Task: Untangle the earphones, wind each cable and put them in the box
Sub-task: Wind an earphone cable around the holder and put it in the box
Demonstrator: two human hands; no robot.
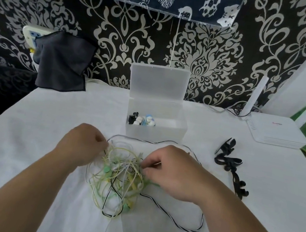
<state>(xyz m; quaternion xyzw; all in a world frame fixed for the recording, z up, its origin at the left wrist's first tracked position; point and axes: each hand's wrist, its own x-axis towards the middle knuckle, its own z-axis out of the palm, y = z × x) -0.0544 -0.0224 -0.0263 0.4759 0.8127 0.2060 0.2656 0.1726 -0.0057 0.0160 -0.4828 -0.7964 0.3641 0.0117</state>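
Low in the centre of the frame, I see the tangle of earphones [118, 178] lying on the white tabletop [47, 119], a knot of yellow, green and white cables. A black-and-white striped cable [172, 217] loops out of it toward the lower right. My left hand [81, 144] sits at the tangle's upper left edge, fingers curled in and pinching strands. My right hand [171, 171] is at its right side, with thumb and fingertips nipping a few thin cables. Just beyond the knot, in mid-frame, the translucent box [165, 134] stands open with its lid upright. Black, white and pale blue earbuds [141, 121] lie in its left end. Right of centre lie some black ties [227, 159], and a white router [273, 133] sits further right.
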